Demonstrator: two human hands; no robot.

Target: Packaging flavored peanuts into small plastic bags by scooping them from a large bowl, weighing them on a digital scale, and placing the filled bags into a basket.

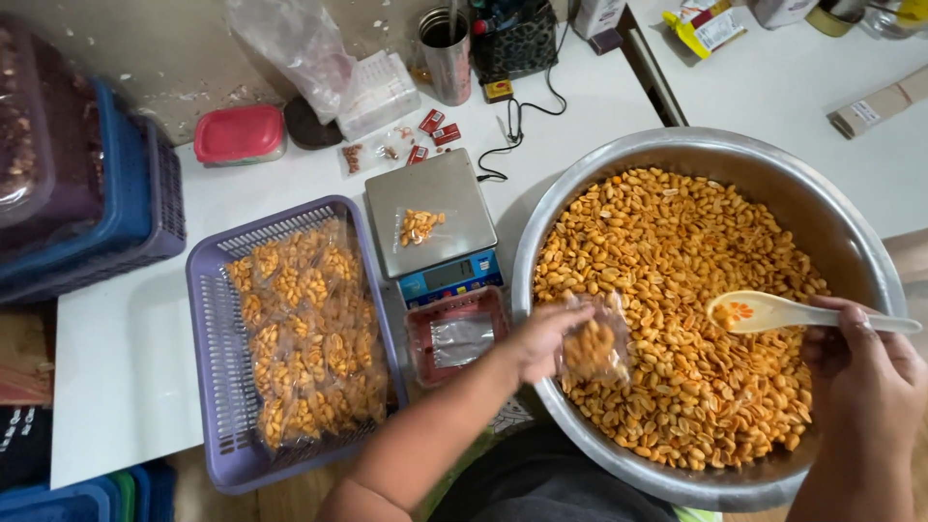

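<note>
Head-camera view: a small clear bag [592, 346], partly filled with roasted peanuts, is gripped by the left hand [543, 338] over the left part of the large steel bowl [851, 242] at the right of the frame, while a pale spoon [764, 311] holding a few nuts is clasped by its handle in the right hand [865, 372] just above the heaped peanuts [677, 290]. To the left on the white tabletop [126, 329], a lilac basket [208, 387] is packed with filled bags, and a digital scale [430, 208] carrying one small bag is set at upper centre, with a red tray [418, 340] of empty bags just below it.
</note>
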